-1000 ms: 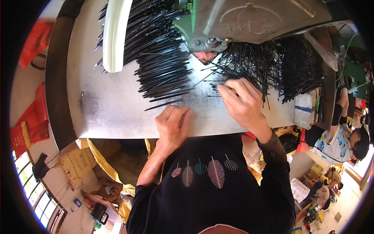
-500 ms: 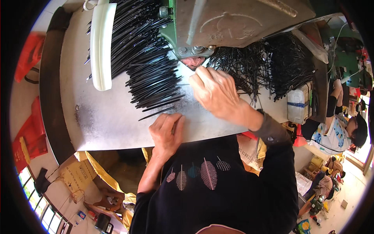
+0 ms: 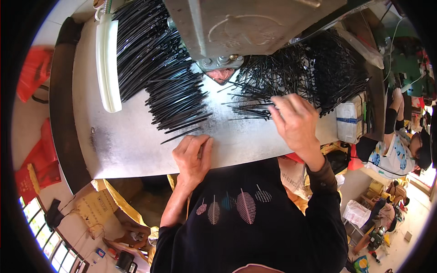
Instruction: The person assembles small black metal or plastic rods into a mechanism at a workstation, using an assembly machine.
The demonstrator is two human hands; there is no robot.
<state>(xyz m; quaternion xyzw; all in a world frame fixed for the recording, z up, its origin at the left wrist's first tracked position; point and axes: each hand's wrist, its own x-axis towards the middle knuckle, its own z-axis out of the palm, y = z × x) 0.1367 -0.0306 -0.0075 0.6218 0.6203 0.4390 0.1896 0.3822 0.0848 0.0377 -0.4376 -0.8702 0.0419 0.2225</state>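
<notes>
Many thin black rod-like strips lie on a pale metal worktable (image 3: 123,150). To the left is a neatly aligned row of strips (image 3: 177,102), with one lying apart at its near end. My left hand (image 3: 192,157) rests at the table's front edge just below that row, its fingers curled closed; whatever is in them is hidden. On the right, my right hand (image 3: 296,125) hovers at the near side of a tangled heap of strips (image 3: 282,73). Its thumb and fingertips are apart, beside the ends of several strips pointing left. Between the two groups sits the machine's pointed lower end (image 3: 221,73).
A large grey machine housing (image 3: 246,27) overhangs the far middle. A long white lamp (image 3: 108,68) stands over the table's left side. A white box with a blue band (image 3: 349,120) sits at the right edge. Another person (image 3: 391,152) is farther right.
My right hand has moved right and nearer, from the machine's pointed end to the tangled heap, and its fingers have spread. My left hand has barely moved. The view has shifted slightly.
</notes>
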